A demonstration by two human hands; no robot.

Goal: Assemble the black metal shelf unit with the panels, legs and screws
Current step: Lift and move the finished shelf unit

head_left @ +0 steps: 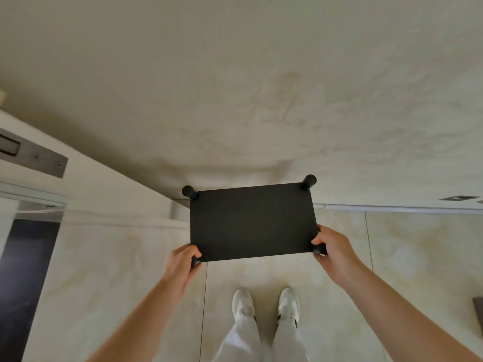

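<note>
Left hand (183,259) and right hand (329,246) each grip a near corner leg of the black shelf (252,222), held above the floor (392,257).

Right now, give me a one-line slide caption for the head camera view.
Both hands, left hand and right hand, hold the black shelf panel by its near corners above the tiled floor.

A pale marble counter (261,87) above a tiled floor (392,257); 2 white shoes (243,304) stand below.
</note>
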